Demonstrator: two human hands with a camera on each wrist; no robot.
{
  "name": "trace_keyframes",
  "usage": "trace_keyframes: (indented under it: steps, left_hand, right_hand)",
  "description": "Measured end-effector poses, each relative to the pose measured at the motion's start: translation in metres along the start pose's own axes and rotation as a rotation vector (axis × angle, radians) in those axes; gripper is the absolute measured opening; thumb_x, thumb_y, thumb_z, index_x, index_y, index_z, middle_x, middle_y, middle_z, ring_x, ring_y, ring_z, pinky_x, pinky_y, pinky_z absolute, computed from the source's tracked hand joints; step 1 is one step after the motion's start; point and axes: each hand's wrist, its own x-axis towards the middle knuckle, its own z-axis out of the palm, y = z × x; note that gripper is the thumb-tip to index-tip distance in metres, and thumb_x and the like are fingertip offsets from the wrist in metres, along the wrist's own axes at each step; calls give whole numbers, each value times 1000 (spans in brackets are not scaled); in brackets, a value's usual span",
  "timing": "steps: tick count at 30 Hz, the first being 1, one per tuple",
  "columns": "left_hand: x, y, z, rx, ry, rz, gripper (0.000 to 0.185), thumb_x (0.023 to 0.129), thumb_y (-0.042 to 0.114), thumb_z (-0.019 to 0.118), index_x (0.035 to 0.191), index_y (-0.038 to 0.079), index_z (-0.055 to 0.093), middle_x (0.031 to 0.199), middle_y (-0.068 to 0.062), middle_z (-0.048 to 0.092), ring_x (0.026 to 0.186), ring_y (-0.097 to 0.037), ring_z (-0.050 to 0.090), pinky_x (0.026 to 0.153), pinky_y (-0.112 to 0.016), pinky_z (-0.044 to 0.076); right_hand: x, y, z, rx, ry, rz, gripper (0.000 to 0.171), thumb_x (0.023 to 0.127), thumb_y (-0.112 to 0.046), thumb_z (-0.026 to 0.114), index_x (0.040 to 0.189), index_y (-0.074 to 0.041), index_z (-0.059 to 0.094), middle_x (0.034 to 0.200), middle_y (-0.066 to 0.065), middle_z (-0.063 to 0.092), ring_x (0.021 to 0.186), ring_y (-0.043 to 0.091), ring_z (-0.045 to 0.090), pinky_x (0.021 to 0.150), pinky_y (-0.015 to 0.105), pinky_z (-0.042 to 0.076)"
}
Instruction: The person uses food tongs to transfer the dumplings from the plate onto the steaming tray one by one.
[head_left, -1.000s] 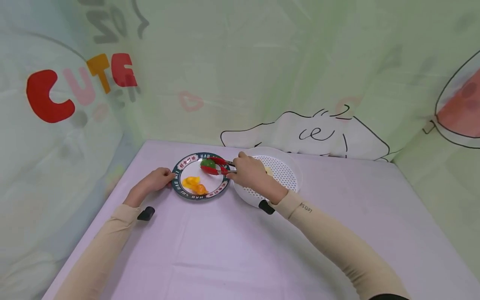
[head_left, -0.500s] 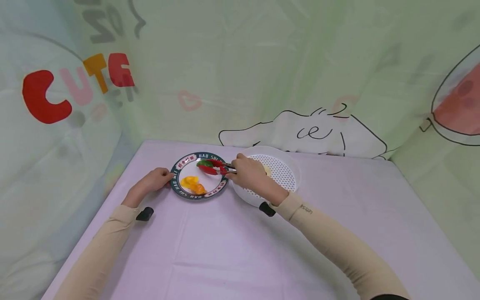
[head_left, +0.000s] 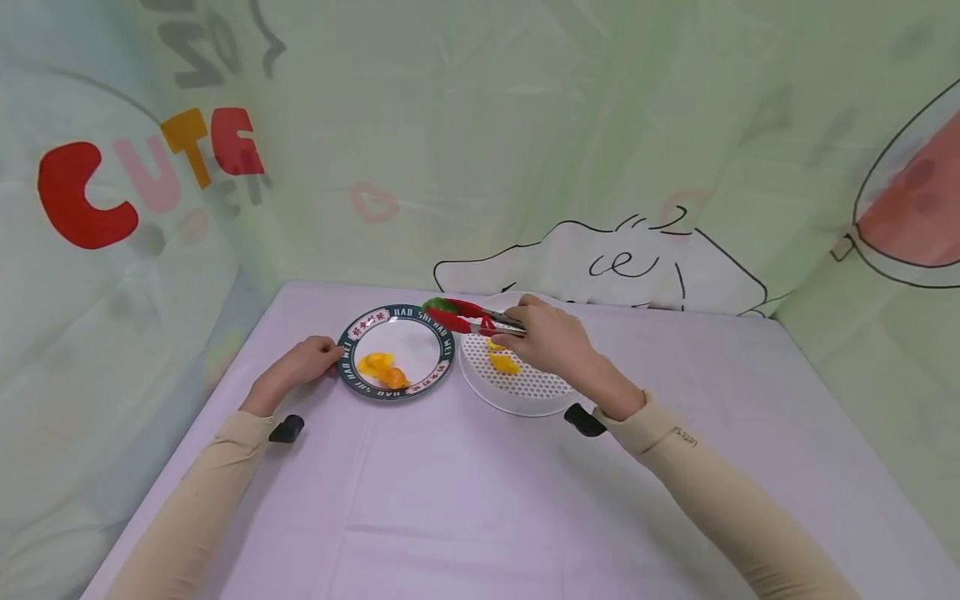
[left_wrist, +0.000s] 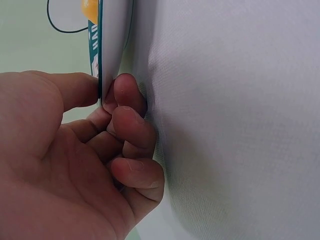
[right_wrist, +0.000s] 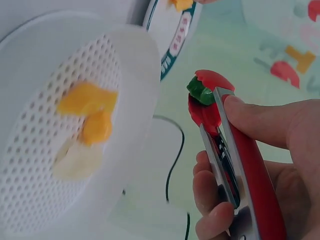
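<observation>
Right hand (head_left: pixel 551 343) is gripping red tongs (head_left: pixel 468 317), fingers curled round the handles; tong tips are clamped on a green piece (head_left: pixel 437 306). The piece is hanging over the far rim of the printed plate (head_left: pixel 352 335), between it and the white perforated tray (head_left: pixel 525 398), touching neither as far as the head view shows. In the right wrist view the green piece (right_wrist: pixel 200 91) is sitting pinched between the red tips.

Left hand (head_left: pixel 303 362) is pinching the plate's near-left rim, thumb on top and fingers curled under, as the left wrist view is showing (left_wrist: pixel 75 150). Plate rim is carrying white lettering on a dark green band: "HAO" is readable, the rest and the red characters are too small to tell. Yellow-orange pieces (head_left: pixel 382 369) are lying on the plate.

Tray is holding more yellow pieces (head_left: pixel 501 360) and is sitting just beside the plate on the lilac worktop (head_left: pixel 465 500). Backdrop (head_left: pixel 525 125) is showing "CUTE" in red, pink and orange letters. Right sleeve (head_left: pixel 686 437) is bearing small print, unreadable.
</observation>
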Motion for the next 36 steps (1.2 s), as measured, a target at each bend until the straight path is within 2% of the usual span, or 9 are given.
trace_keyframes:
  steps: [9, 13, 17, 25, 29, 36]
  left_hand:
    - [-5, -1, -4, 11, 2, 6, 30, 106, 25, 44, 100, 0, 59, 85, -10, 58, 81, -23, 51, 70, -30, 40]
    - [-5, -2, -4, 6, 3, 15, 29, 106, 23, 44, 101, -1, 59, 83, -9, 57, 80, -22, 51, 70, -30, 39]
    - [-3, -2, -3, -6, 5, 18, 28, 106, 22, 45, 103, -2, 60, 83, -9, 57, 80, -21, 51, 70, -30, 40]
    - [-3, -1, 0, -8, 12, 35, 28, 105, 23, 45, 96, 0, 58, 82, -9, 57, 79, -21, 50, 69, -30, 39]
    - [-2, 1, 0, -10, 12, 36, 28, 105, 22, 44, 99, -1, 59, 82, -9, 57, 80, -22, 51, 70, -30, 39]
    - [-1, -1, 0, -5, 6, 39, 28, 106, 22, 44, 100, -1, 60, 82, -9, 58, 78, -21, 50, 69, -30, 39]
  right_hand:
    - [-26, 54, -19, -27, 38, 86, 57, 92, -38, 71, 134, 0, 62, 121, 20, 63, 97, 32, 61, 71, 41, 55]
    - [-32, 73, -17, -57, 39, 121, 55, 91, -35, 72, 130, 3, 63, 120, 23, 62, 95, 32, 60, 65, 37, 54]
    - [-34, 88, -11, -77, 37, 138, 52, 90, -33, 73, 125, 5, 66, 111, 22, 63, 84, 27, 55, 56, 30, 44]
    - [-37, 105, -4, -85, 2, 165, 44, 90, -31, 73, 115, 5, 68, 95, 18, 58, 68, 22, 50, 50, 29, 37]
    - [-37, 111, 1, -66, -31, 193, 43, 90, -32, 72, 111, 5, 68, 91, 15, 55, 64, 21, 49, 49, 29, 36]
    - [-36, 116, 5, -53, -48, 212, 45, 91, -34, 70, 113, 5, 67, 97, 16, 57, 68, 22, 50, 52, 31, 38]
